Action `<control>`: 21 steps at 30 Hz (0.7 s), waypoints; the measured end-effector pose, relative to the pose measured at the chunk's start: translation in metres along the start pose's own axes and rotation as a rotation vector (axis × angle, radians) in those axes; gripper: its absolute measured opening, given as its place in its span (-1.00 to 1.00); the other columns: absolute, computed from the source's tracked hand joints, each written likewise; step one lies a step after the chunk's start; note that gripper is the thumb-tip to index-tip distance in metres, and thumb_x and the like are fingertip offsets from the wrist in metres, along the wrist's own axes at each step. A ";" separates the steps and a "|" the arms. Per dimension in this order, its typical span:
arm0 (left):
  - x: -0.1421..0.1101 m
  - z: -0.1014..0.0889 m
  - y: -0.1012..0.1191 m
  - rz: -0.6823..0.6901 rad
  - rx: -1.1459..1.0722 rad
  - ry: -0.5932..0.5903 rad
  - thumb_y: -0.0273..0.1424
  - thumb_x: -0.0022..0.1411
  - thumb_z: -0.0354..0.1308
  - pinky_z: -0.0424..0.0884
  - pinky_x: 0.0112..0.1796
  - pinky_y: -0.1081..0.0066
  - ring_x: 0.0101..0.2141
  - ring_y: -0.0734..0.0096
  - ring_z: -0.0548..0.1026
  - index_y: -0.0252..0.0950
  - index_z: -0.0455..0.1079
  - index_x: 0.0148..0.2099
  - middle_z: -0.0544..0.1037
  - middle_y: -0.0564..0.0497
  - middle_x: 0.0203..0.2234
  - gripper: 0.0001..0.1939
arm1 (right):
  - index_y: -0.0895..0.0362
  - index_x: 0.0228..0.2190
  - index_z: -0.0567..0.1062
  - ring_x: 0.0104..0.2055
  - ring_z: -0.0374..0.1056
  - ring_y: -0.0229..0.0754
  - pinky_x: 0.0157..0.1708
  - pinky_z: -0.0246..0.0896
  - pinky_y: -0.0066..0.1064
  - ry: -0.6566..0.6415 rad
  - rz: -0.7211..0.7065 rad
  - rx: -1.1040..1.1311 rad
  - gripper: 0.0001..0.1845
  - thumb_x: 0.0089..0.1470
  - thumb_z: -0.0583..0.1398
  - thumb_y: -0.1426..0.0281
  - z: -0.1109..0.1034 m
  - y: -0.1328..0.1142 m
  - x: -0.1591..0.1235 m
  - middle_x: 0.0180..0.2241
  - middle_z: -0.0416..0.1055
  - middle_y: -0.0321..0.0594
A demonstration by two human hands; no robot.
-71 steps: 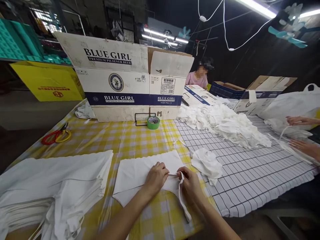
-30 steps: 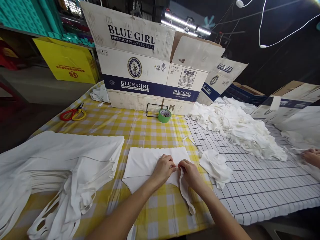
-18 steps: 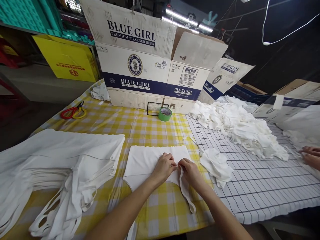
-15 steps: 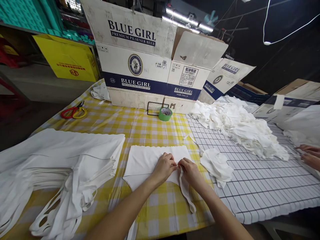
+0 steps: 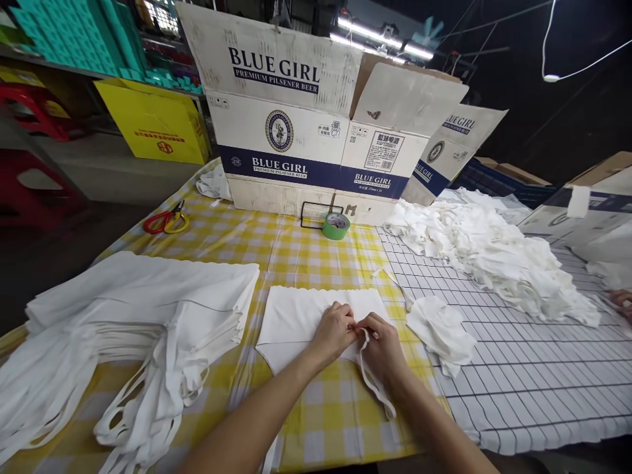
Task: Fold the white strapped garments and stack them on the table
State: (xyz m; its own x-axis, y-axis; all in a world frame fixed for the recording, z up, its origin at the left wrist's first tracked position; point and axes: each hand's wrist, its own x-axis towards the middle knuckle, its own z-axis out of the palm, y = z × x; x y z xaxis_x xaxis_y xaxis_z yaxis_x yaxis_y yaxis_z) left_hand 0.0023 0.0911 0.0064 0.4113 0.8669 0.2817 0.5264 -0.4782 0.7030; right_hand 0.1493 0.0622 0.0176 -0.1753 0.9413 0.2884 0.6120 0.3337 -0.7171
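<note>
A white garment piece (image 5: 291, 316) with a scalloped top edge lies flat on the yellow checked tablecloth (image 5: 306, 421). My left hand (image 5: 337, 329) rests over it, thumb and finger pinched at its curved lower edge. Fingertips almost touching it, my right hand (image 5: 381, 342) is closed on a narrow white strap (image 5: 371, 378), whose loose end hangs toward the table's front edge. What exactly lies between the fingertips is hidden. Left of the piece sits a thick stack of similar white garments (image 5: 148, 289) with dangling straps. A crumpled white garment (image 5: 439, 332) lies right of my right hand.
Large beer cartons (image 5: 286, 158) stand across the back. Before them are a roll of green tape (image 5: 336, 226) and scissors (image 5: 166, 220) with red and yellow handles. A heap of white garments (image 5: 494, 250) covers the right-hand cloth. Another person's hand (image 5: 621, 299) shows at the right edge.
My hands have drawn together at the strap, the right fingers now meeting the left. The view has turned, moving the scene rightward over the last half second.
</note>
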 end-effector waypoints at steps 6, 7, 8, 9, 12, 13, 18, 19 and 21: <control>0.000 0.000 0.002 -0.016 0.020 -0.021 -0.46 0.03 0.15 0.20 -0.21 0.32 -0.26 0.34 0.27 -0.25 0.44 -0.46 0.40 0.04 -0.40 -0.93 | 0.12 -0.53 0.42 -0.36 0.20 -0.19 -0.38 0.16 -0.39 0.005 0.109 0.393 -0.82 0.03 0.13 0.32 -0.029 -0.016 -0.021 -0.43 0.22 -0.22; 0.000 0.000 0.002 -0.016 0.026 -0.034 -0.47 0.01 0.16 0.20 -0.21 0.32 -0.25 0.34 0.27 -0.26 0.44 -0.45 0.40 0.03 -0.39 -0.95 | 0.11 -0.50 0.43 -0.37 0.19 -0.20 -0.39 0.15 -0.39 -0.007 0.147 0.453 -0.85 0.01 0.16 0.30 -0.037 -0.021 -0.029 -0.43 0.21 -0.23; 0.000 -0.001 0.002 -0.014 0.032 -0.051 -0.47 -0.02 0.17 0.20 -0.21 0.32 -0.25 0.32 0.27 -0.26 0.43 -0.44 0.40 0.03 -0.38 -0.97 | 0.09 -0.44 0.44 -0.39 0.18 -0.21 -0.41 0.14 -0.40 -0.028 0.203 0.516 -0.87 0.00 0.19 0.29 -0.045 -0.027 -0.037 -0.44 0.20 -0.25; 0.001 -0.002 0.002 -0.010 0.035 -0.072 -0.46 -0.05 0.18 0.21 -0.20 0.32 -0.24 0.31 0.27 -0.27 0.43 -0.43 0.40 0.03 -0.36 -0.95 | 0.07 -0.36 0.43 -0.41 0.18 -0.21 -0.41 0.14 -0.40 -0.053 0.270 0.584 -0.85 -0.02 0.21 0.28 -0.053 -0.033 -0.045 -0.47 0.20 -0.27; 0.000 -0.008 0.001 0.006 0.025 -0.144 -0.43 -0.13 0.21 0.22 -0.18 0.31 -0.23 0.29 0.26 -0.25 0.43 -0.36 0.37 0.03 -0.32 -0.83 | 0.02 -0.18 0.37 -0.44 0.22 -0.24 -0.39 0.15 -0.38 -0.103 0.502 0.795 -0.66 -0.05 0.24 0.26 -0.065 -0.048 -0.074 -0.44 0.28 -0.29; 0.000 -0.010 0.000 0.014 0.017 -0.169 -0.43 -0.14 0.20 0.22 -0.16 0.32 -0.22 0.29 0.26 -0.24 0.43 -0.33 0.36 0.03 -0.31 -0.79 | 0.01 -0.15 0.36 -0.46 0.24 -0.25 -0.39 0.16 -0.37 -0.091 0.565 0.856 -0.61 -0.06 0.24 0.24 -0.065 -0.051 -0.083 -0.36 0.32 -0.26; -0.004 -0.018 0.000 0.048 -0.009 -0.253 -0.45 -0.16 0.18 0.23 -0.11 0.32 -0.16 0.25 0.26 -0.19 0.42 -0.19 0.34 0.02 -0.25 -0.63 | -0.07 0.04 0.21 -0.58 0.27 -0.32 -0.46 0.21 -0.33 0.074 0.687 0.930 -0.39 -0.07 0.22 0.19 -0.045 -0.049 -0.127 -0.03 0.31 -0.11; -0.005 -0.018 0.001 0.045 -0.006 -0.260 -0.45 -0.16 0.18 0.23 -0.10 0.30 -0.14 0.24 0.26 -0.19 0.42 -0.19 0.34 0.02 -0.23 -0.62 | -0.07 0.04 0.20 -0.58 0.28 -0.31 -0.44 0.22 -0.32 0.114 0.674 0.886 -0.39 -0.06 0.20 0.17 -0.040 -0.047 -0.134 -0.04 0.32 -0.10; -0.005 -0.021 0.003 0.040 -0.005 -0.273 -0.46 -0.17 0.18 0.21 -0.06 0.27 -0.11 0.21 0.26 -0.20 0.42 -0.17 0.34 0.01 -0.20 -0.61 | -0.04 0.02 0.22 -0.53 0.33 -0.26 -0.38 0.26 -0.30 0.197 0.651 0.737 -0.43 -0.04 0.19 0.15 -0.033 -0.044 -0.147 -0.07 0.35 -0.12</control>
State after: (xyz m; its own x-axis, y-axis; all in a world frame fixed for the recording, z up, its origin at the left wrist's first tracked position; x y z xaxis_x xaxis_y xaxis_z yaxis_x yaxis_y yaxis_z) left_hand -0.0138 0.0880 0.0206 0.6174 0.7770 0.1229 0.5027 -0.5099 0.6980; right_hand 0.1740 -0.0929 0.0278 0.1951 0.9489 -0.2481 -0.0992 -0.2325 -0.9675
